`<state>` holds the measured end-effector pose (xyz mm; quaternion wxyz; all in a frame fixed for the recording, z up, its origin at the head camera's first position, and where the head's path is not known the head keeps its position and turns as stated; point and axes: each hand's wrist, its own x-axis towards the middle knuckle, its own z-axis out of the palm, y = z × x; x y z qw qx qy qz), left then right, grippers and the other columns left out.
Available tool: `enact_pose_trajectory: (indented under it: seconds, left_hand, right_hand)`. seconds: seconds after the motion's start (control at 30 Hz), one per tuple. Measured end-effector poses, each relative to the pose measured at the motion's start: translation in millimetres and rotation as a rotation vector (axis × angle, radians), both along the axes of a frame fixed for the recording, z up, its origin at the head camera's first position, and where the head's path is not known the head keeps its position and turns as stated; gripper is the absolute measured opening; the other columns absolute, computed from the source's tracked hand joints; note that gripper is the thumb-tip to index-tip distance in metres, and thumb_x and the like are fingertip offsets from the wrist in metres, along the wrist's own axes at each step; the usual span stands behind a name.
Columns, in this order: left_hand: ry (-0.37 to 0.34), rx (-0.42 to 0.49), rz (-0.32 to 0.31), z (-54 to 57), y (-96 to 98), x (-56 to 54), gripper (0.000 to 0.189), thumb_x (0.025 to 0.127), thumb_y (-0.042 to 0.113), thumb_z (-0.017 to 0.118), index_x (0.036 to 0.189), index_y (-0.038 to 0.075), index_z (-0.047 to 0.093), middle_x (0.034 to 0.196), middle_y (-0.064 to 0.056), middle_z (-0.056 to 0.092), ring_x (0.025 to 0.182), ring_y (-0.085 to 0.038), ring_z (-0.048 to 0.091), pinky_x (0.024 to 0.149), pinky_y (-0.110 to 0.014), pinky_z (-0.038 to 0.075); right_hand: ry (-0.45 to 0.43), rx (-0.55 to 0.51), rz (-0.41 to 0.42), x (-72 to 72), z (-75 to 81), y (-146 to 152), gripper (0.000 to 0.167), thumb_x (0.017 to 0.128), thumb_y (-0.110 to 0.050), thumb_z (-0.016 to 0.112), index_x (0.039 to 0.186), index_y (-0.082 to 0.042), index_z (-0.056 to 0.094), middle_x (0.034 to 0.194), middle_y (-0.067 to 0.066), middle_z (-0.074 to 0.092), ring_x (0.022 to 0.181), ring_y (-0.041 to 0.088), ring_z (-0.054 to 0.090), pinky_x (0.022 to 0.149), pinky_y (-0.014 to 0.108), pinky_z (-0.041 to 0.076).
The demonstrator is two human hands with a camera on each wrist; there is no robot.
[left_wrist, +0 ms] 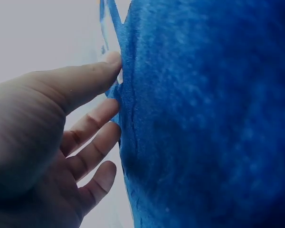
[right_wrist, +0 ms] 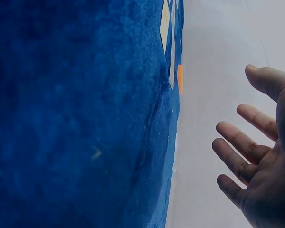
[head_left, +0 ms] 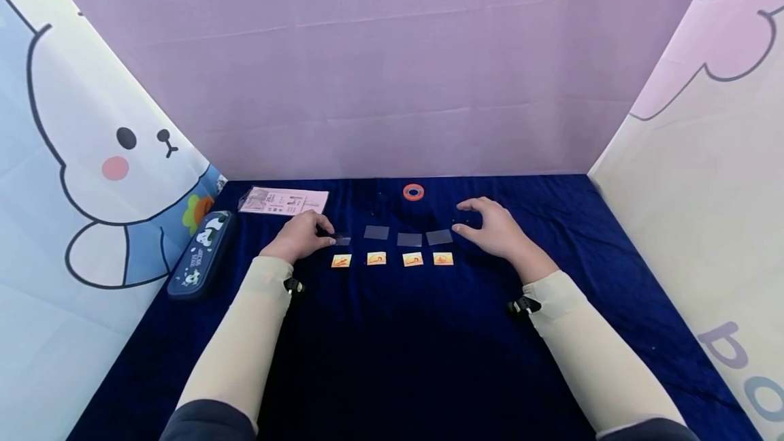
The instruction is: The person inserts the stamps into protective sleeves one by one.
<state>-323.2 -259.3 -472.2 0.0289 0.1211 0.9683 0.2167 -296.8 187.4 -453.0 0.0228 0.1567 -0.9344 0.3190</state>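
My left hand (head_left: 300, 235) is low over the cloth, its thumb tip right at the leftmost clear plastic piece (head_left: 343, 240). Thumb and index fingertip stand apart in the head view; the left wrist view shows the other fingers (left_wrist: 97, 142) loosely bent. To the right lie more small clear rectangles, among them a middle one (head_left: 409, 240) and the rightmost one (head_left: 439, 237). My right hand (head_left: 496, 229) hovers just right of that last rectangle, thumb and fingers spread with nothing between them. Several small yellow-and-orange picture cards, such as the leftmost card (head_left: 341, 261), form a row nearer to me.
Dark blue cloth (head_left: 392, 346) covers the table. An orange-red ring, like a tape roll (head_left: 413, 192), lies at the back. Behind my left hand is a pink printed sheet (head_left: 284, 201). A dark blue pencil case (head_left: 202, 254) lies along the left side. Fabric walls (head_left: 392, 87) enclose the table.
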Motion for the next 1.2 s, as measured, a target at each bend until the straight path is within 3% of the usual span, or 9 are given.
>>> enact_pose_trajectory:
  seconds: [0.17, 0.3, 0.43, 0.57, 0.8, 1.2]
  left_hand:
    - [-0.025, 0.122, 0.022, 1.6, -3.1, 2.2, 0.008, 0.093, 0.017, 0.082, 0.09, 0.015, 0.074, 0.09, 0.0, 0.07, 0.087, -0.022, 0.065, 0.084, -0.043, 0.051]
    - [-0.009, 0.185, 0.034, 5.5, -7.2, 3.2, 0.005, 0.096, 0.016, 0.078, 0.099, 0.012, 0.079, 0.09, -0.002, 0.072, 0.085, -0.021, 0.063, 0.081, -0.04, 0.05]
    - [0.035, 0.241, 0.048, 13.9, -10.5, 6.4, 0.015, 0.101, 0.016, 0.072, 0.111, 0.01, 0.081, 0.1, -0.006, 0.074, 0.086, -0.024, 0.062, 0.08, -0.041, 0.049]
    - [0.102, 0.291, 0.069, 22.6, -11.2, 9.9, 0.016, 0.102, 0.021, 0.071, 0.109, 0.01, 0.081, 0.105, -0.009, 0.072, 0.087, -0.025, 0.059, 0.078, -0.041, 0.048]
    - [0.233, 0.32, 0.101, 37.0, -12.7, 15.4, 0.016, 0.101, 0.027, 0.072, 0.101, 0.012, 0.079, 0.093, -0.006, 0.069, 0.081, -0.022, 0.057, 0.071, -0.037, 0.046]
    - [0.305, 0.433, 0.16, 72.8, -7.8, 40.4, 0.018, 0.102, 0.035, 0.072, 0.109, 0.02, 0.079, 0.085, -0.003, 0.065, 0.074, -0.023, 0.053, 0.063, -0.036, 0.043]
  right_hand:
    - [0.009, 0.003, 0.021, -1.1, -2.4, -4, 0.055, 0.098, -0.042, 0.074, 0.144, -0.014, 0.061, 0.146, 0.011, 0.056, 0.138, 0.037, 0.049, 0.111, 0.063, 0.037]
    - [0.017, -0.004, 0.051, -1.9, -2.8, -9, 0.055, 0.099, -0.042, 0.074, 0.144, -0.015, 0.061, 0.146, 0.01, 0.056, 0.137, 0.036, 0.05, 0.109, 0.062, 0.04]
    - [0.02, -0.001, 0.076, -3.1, -3.2, -18, 0.054, 0.098, -0.043, 0.074, 0.144, -0.016, 0.062, 0.146, 0.008, 0.057, 0.136, 0.033, 0.052, 0.108, 0.059, 0.043]
    - [0.002, -0.008, 0.096, -3.8, -3.3, -30, 0.053, 0.099, -0.041, 0.074, 0.144, -0.016, 0.061, 0.145, 0.007, 0.057, 0.135, 0.032, 0.053, 0.107, 0.057, 0.045]
    - [-0.031, -0.046, 0.118, -7.0, -3.4, -48, 0.051, 0.098, -0.038, 0.075, 0.143, -0.018, 0.062, 0.142, 0.007, 0.058, 0.134, 0.035, 0.054, 0.105, 0.057, 0.046]
    - [-0.052, -0.069, 0.168, -11.9, -8.2, -75, 0.052, 0.098, -0.036, 0.076, 0.142, -0.013, 0.063, 0.139, 0.009, 0.06, 0.132, 0.032, 0.054, 0.107, 0.055, 0.045]
